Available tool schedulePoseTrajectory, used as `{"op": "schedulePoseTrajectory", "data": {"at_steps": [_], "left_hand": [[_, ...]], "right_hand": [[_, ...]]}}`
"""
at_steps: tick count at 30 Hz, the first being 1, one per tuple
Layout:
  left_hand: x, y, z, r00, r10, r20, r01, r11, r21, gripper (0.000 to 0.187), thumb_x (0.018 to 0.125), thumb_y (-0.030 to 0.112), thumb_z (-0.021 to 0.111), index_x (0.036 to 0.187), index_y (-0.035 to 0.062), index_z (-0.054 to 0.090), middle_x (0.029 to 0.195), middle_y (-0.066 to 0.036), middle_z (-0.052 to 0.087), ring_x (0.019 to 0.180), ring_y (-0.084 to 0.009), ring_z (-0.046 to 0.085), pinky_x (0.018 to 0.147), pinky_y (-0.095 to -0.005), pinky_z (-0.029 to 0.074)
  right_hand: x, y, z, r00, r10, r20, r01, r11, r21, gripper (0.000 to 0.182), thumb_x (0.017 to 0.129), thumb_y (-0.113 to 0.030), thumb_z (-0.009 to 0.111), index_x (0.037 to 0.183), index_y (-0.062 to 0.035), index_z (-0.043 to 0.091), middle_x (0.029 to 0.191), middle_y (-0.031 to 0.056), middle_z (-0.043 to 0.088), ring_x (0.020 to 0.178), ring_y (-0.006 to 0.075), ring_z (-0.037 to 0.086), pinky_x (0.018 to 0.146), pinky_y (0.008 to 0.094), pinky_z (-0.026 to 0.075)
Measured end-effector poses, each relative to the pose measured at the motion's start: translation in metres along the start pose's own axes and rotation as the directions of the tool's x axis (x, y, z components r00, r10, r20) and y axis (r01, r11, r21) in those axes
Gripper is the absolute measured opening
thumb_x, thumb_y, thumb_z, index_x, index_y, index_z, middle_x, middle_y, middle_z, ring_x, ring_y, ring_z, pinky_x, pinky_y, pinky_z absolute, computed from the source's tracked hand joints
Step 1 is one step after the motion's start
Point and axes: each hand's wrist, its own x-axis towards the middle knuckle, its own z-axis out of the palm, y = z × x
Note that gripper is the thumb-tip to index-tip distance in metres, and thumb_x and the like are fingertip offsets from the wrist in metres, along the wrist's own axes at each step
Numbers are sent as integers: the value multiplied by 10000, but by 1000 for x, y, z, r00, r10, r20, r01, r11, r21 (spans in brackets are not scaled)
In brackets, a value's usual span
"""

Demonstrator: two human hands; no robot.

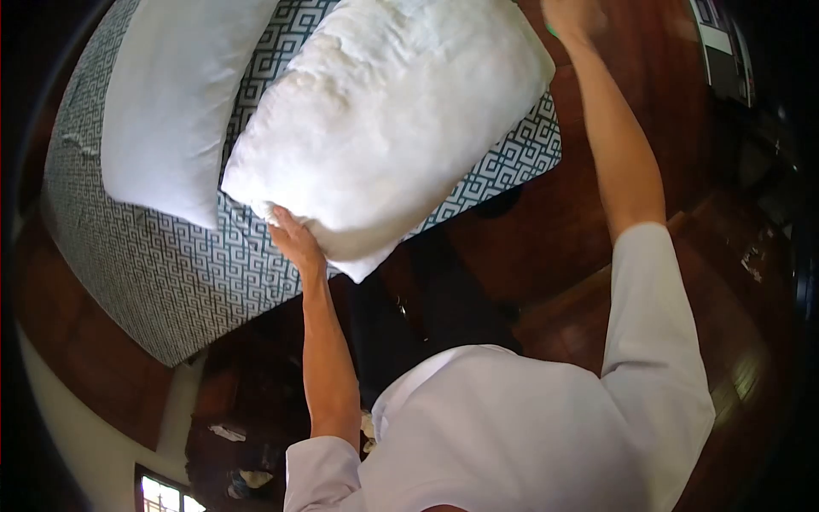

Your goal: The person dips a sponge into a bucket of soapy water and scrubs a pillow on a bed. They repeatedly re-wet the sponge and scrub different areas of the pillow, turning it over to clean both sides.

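Observation:
A large white pillow (384,119), lumpy on top, lies tilted over the edge of a patterned bedspread (247,264). My left hand (296,241) is closed on the pillow's near left edge, the thumb on top and the cloth bunched beside it. Out to the right, past the pillow's far right end, is my raised right hand (576,19), blurred and partly cut off by the top of the view. A small bit of green shows at its edge; what that is, I cannot make out.
A second white pillow (175,102) lies on the bed to the left. Dark reddish wooden floor (554,256) runs along the bed's right side. Dark furniture (230,401) stands at lower left near a window (162,495). Shelved items (725,51) are at upper right.

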Motion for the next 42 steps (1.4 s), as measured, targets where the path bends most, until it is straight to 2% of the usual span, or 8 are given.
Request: {"op": "schedulePoseTrajectory", "data": {"at_steps": [4, 9, 13, 21, 24, 25, 31, 42], "left_hand": [[-26, 10, -37, 962, -172, 211, 216, 954, -208, 601, 1057, 497, 435, 1333, -37, 435, 1188, -138, 558, 1126, -204, 534, 981, -322, 426], [-60, -15, -62, 948, -240, 211, 262, 961, -83, 731, 993, 669, 406, 1355, 34, 409, 1223, -112, 515, 1037, -225, 530, 868, -405, 457], [-80, -23, -62, 816, -299, 495, 332, 943, 23, 771, 1014, 599, 451, 1508, 23, 318, 1468, -172, 432, 1311, -307, 458, 1042, -467, 413], [-23, -112, -41, 935, -53, 350, 15, 994, 110, 726, 1069, 502, 337, 1481, -95, 307, 1509, -254, 376, 1337, -341, 444, 1110, -434, 373], [-1, -127, -58, 915, 116, 386, -371, 615, 695, 541, 935, 409, 631, 1175, -76, 629, 1099, -231, 684, 984, -384, 664, 885, -471, 554], [2, -130, -66, 915, 151, 375, -391, 567, 725, 541, 936, 410, 626, 1177, -75, 628, 1101, -229, 683, 987, -383, 663, 887, -471, 553], [4, -127, -76, 930, 184, 319, -360, 632, 686, 543, 946, 415, 600, 1190, -70, 619, 1115, -221, 678, 1004, -375, 655, 896, -469, 547], [-8, -118, -77, 950, 178, 257, -311, 632, 710, 547, 964, 423, 553, 1214, -61, 602, 1141, -206, 668, 1035, -361, 641, 914, -465, 537]], "right_hand": [[-87, 88, -61, 996, 22, 83, -22, 1000, -8, 495, 939, -491, 574, 1299, -152, 600, 1258, 150, 661, 1141, 366, 629, 945, 472, 490], [-306, 167, -109, 961, 253, 108, -265, 957, 119, 402, 962, -303, 617, 1246, -21, 578, 1139, 193, 680, 1046, 352, 653, 908, 451, 489], [-438, 162, -125, 747, 537, 393, -578, 816, -14, 376, 947, -205, 636, 1274, -36, 560, 1216, 183, 636, 1130, 362, 610, 989, 452, 457], [-534, 263, 29, 675, 588, 447, -688, 720, 91, 469, 891, -142, 655, 1327, -12, 543, 1256, 233, 620, 1184, 407, 590, 1005, 472, 459], [-536, 296, 109, 628, 592, 505, -703, 710, 43, 473, 849, -152, 681, 1275, 13, 555, 1227, 255, 630, 1153, 422, 607, 968, 489, 485], [-549, 313, 142, 656, 559, 507, -679, 730, 73, 478, 833, -160, 692, 1255, 22, 559, 1211, 258, 637, 1138, 427, 617, 955, 492, 495], [-556, 352, 277, 161, 726, 668, -860, 436, -266, 601, 860, -258, 646, 1384, 0, 505, 1339, 239, 589, 1196, 382, 615, 1022, 446, 485], [-593, 353, 409, 273, 590, 760, -698, 666, -266, 579, 913, -309, 589, 1417, -40, 497, 1374, 168, 580, 1225, 300, 598, 1035, 417, 474]]}}
